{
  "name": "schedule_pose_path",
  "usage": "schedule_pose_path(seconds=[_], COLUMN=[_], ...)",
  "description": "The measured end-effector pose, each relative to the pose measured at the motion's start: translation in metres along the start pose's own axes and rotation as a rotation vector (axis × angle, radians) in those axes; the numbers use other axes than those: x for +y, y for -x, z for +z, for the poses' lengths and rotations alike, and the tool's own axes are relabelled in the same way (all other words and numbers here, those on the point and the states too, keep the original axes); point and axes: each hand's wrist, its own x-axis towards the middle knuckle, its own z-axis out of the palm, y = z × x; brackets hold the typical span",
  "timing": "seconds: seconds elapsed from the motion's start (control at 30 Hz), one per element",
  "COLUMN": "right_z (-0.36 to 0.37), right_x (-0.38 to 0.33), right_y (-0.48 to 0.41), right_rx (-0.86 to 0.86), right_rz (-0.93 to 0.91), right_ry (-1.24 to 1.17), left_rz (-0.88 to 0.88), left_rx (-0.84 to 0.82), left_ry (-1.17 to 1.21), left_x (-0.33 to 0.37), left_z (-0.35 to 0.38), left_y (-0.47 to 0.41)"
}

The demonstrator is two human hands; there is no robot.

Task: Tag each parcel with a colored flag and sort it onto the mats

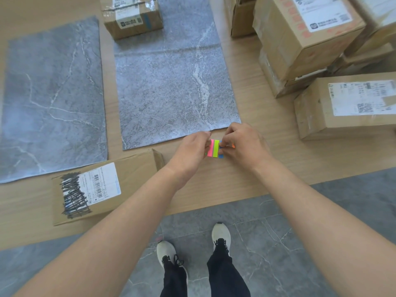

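A small pad of colored flags (215, 148) with pink, yellow-green, blue and orange strips is held just above the wooden table, near the front edge of the middle grey mat (171, 86). My left hand (190, 152) grips the pad's left side. My right hand (242, 144) pinches at the strips on its right side. A flat parcel (128, 181) with a scribbled-over label lies at the front left of the table. Another parcel (131, 16) stands on the far end of the middle mat. A second grey mat (51, 99) lies on the left.
Several cardboard parcels are stacked at the right: a tall stack (304, 39) at the back and a long box (347, 106) nearer. The wooden table (257, 181) ends just in front of my hands; grey floor tiles and my shoes show below.
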Motion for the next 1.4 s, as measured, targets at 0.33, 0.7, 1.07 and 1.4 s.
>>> schedule_pose_path(seconds=[0.33,0.7,1.07,1.4], right_z=[0.004,0.0,0.004,-0.004], right_x=[0.008,0.021,0.034,0.02], right_y=[0.015,0.018,0.01,0.007], right_rx=[0.117,0.096,0.107,0.067], right_rz=[-0.178,-0.256,-0.343,-0.245], right_ry=[0.017,0.027,0.08,0.078], left_rz=[0.374,0.438,0.561,0.558], left_rx=[-0.085,-0.114,-0.035,-0.034], left_ry=[-1.218,-1.35,-1.568,-1.494], left_x=[-0.02,-0.031,-0.034,-0.044], left_z=[-0.001,0.002,0.006,0.012], left_y=[0.003,0.007,0.011,0.01])
